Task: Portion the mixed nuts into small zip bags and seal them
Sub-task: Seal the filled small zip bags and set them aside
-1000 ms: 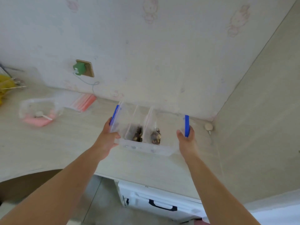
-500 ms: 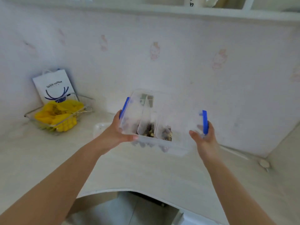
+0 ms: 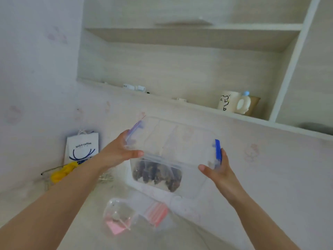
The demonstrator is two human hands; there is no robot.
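2 hands hold a clear plastic container in the air above the pale surface, where 1 second ago it rested low at the back corner. It has since been lifted, carried leftward and tipped toward the camera, so the dark nuts inside the bags it holds have slid to the lower front wall. The left hand grips the end with the blurred blue latch, thumb curled over the front rim and fingers wrapped behind. The right hand cups the opposite end at the blue clip, fingers loosely curled round the wall, thumb pointing inward. Beneath, on the surface, lies a stack of red-striped zip bags beside a small clear tub. The portioned bags appear to be packed and headed for storage, judging by the raised box.
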